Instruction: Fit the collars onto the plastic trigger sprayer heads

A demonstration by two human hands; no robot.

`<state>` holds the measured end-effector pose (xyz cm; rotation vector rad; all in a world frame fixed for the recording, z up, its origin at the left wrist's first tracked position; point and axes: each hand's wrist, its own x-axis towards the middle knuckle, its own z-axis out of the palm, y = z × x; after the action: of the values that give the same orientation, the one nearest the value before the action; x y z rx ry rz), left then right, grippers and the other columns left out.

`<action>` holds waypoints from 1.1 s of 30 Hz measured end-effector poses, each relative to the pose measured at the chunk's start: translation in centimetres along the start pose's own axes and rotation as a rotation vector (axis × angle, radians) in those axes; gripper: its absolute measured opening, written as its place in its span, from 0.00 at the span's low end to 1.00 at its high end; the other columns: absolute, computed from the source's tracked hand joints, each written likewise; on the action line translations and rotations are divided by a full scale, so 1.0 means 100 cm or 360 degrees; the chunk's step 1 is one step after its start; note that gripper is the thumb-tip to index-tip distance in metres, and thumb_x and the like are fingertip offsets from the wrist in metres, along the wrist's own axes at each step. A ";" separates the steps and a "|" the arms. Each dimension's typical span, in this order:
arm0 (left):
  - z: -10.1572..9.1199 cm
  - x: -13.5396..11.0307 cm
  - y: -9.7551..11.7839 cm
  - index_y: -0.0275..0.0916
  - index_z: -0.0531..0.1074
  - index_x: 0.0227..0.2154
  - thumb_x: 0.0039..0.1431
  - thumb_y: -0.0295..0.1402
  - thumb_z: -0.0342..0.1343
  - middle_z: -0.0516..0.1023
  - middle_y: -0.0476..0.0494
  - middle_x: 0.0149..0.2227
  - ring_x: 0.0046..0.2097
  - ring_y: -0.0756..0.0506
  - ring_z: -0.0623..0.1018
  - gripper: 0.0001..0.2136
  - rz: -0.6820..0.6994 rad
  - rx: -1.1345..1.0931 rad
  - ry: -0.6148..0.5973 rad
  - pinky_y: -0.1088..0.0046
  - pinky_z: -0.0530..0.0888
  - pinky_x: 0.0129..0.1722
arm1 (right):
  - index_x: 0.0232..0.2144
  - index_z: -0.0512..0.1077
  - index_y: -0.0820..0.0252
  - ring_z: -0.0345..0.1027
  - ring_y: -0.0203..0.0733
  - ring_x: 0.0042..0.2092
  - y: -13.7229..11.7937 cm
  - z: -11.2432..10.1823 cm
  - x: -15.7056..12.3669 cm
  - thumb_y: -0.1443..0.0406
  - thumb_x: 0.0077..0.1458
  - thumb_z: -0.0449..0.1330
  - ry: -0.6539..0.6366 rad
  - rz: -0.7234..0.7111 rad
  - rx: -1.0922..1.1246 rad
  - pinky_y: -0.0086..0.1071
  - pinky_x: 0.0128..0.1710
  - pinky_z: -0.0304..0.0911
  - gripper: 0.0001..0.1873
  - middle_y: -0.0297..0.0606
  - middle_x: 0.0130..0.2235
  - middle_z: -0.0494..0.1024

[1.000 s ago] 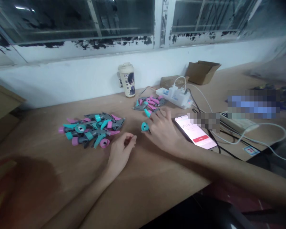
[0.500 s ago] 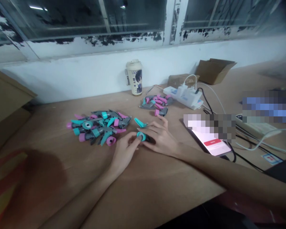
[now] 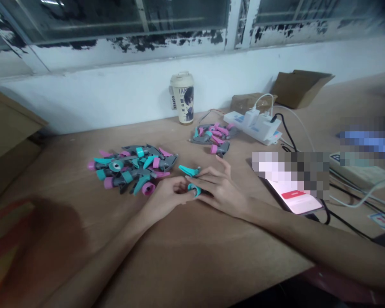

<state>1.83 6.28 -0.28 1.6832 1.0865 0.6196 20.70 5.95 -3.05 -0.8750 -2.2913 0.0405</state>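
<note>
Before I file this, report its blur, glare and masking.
Head view: mosaic partly covers the glowing rectangular phone; head view: the red and yellow object at lower left is blurred; head view: a white streak glares in the dark glass window, top left.

the left hand (image 3: 168, 194) is in, apart a second ago, now touching the teal-ringed piece (image 3: 195, 189)! and the right hand (image 3: 223, 191) has pulled clear, uncovering a pink-ringed piece (image 3: 220, 149).

The left forearm (image 3: 122, 244) slants up from the lower left; its grip (image 3: 167, 192) has curled fingers and an extended thumb. The right forearm (image 3: 295, 235) reaches leftward, its grip (image 3: 227, 188) back-up, bent-fingered, one finger raised, fingertips near the left's.
</note>
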 end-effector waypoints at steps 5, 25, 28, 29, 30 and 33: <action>0.002 -0.001 -0.002 0.36 0.70 0.29 0.52 0.38 0.55 0.69 0.50 0.24 0.27 0.51 0.70 0.10 0.0013 0.0146 0.0027 0.77 0.68 0.25 | 0.40 0.69 0.56 0.69 0.38 0.45 0.000 0.001 0.000 0.59 0.56 0.56 0.0087 0.0130 0.0101 0.47 0.61 0.29 0.10 0.33 0.38 0.79; 0.021 -0.008 0.006 0.38 0.66 0.23 0.54 0.31 0.49 0.71 0.51 0.23 0.27 0.50 0.71 0.07 0.0209 0.1033 0.0480 0.75 0.63 0.27 | 0.37 0.72 0.55 0.69 0.40 0.43 -0.001 -0.001 0.002 0.62 0.54 0.58 0.0048 0.0128 0.0031 0.48 0.60 0.31 0.07 0.33 0.36 0.79; 0.023 -0.009 0.003 0.39 0.68 0.30 0.54 0.33 0.51 0.73 0.50 0.28 0.30 0.49 0.72 0.04 0.0246 0.0964 0.0639 0.74 0.67 0.30 | 0.37 0.71 0.56 0.69 0.40 0.43 -0.003 0.000 0.002 0.62 0.54 0.58 0.0076 0.0187 -0.0008 0.48 0.60 0.32 0.08 0.34 0.35 0.80; 0.023 -0.009 0.002 0.39 0.68 0.31 0.54 0.33 0.52 0.74 0.49 0.29 0.31 0.49 0.73 0.04 0.0254 0.0960 0.0714 0.74 0.68 0.31 | 0.37 0.72 0.56 0.69 0.40 0.43 -0.003 0.000 0.002 0.62 0.53 0.58 0.0083 0.0207 -0.0026 0.48 0.60 0.32 0.08 0.34 0.34 0.80; 0.024 -0.010 0.002 0.39 0.68 0.30 0.53 0.33 0.53 0.74 0.49 0.30 0.32 0.49 0.73 0.04 0.0265 0.0982 0.0779 0.74 0.68 0.32 | 0.36 0.72 0.56 0.70 0.41 0.43 -0.004 0.000 0.001 0.62 0.53 0.58 0.0085 0.0225 -0.0046 0.48 0.60 0.32 0.07 0.34 0.34 0.80; 0.026 -0.012 0.001 0.39 0.70 0.27 0.54 0.31 0.53 0.73 0.48 0.31 0.33 0.49 0.73 0.03 0.0341 0.1156 0.0849 0.75 0.68 0.32 | 0.36 0.72 0.56 0.70 0.41 0.42 -0.005 0.000 0.001 0.64 0.53 0.58 0.0079 0.0246 -0.0091 0.47 0.60 0.32 0.07 0.35 0.34 0.80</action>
<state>3.40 4.05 -1.07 2.3534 1.6575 0.9147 20.35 5.64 -2.91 -1.0700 -2.1841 0.0207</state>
